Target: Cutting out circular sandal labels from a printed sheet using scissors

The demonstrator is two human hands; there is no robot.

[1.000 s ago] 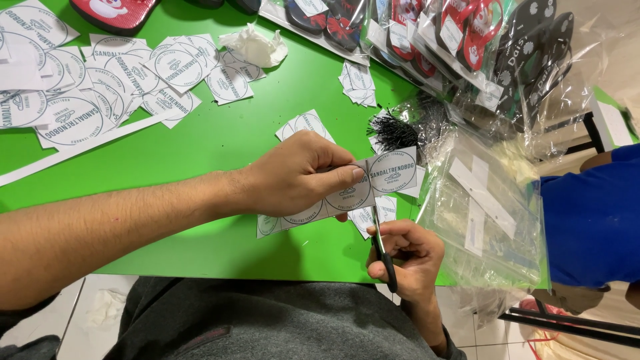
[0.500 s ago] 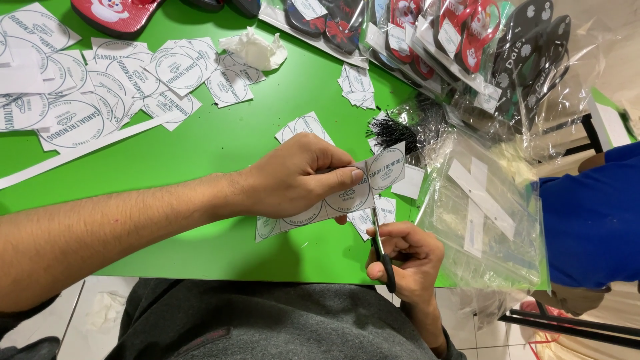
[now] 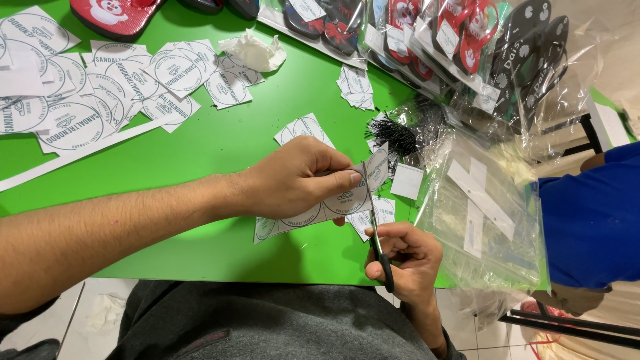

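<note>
Change vs half a second back: the black-handled scissors (image 3: 377,230) have closed further into the white paper strip of printed round labels (image 3: 320,203); blades now sit across the strip between the end label and the next one, and the end label near the blade tips has tilted up more. Judgement: cut is mid-stroke, the end label is close to parting from the strip but still looks attached.

Grip state:
- Left hand (image 3: 297,180): pinching the strip, thumb on top and fingers curled under, right beside the cut line. Firm hold.
- Right hand (image 3: 407,260): fingers through the scissor loops, clenched around the handles, blades pointing away from the body.

Strip: held in the air just above the near edge of the green table (image 3: 220,150), in front of the person's torso. Thin, floppy paper; free end droops towards the table left of the hand. Round black outlines with small print, several labels in a row.

Around: pile of cut white round labels (image 3: 100,87) far left on the table, well apart. Clear plastic bags (image 3: 487,213) just right of the scissors. Packaged flip-flops (image 3: 467,47) along the far edge. Another person's blue sleeve (image 3: 593,213) at right, not involved.
</note>
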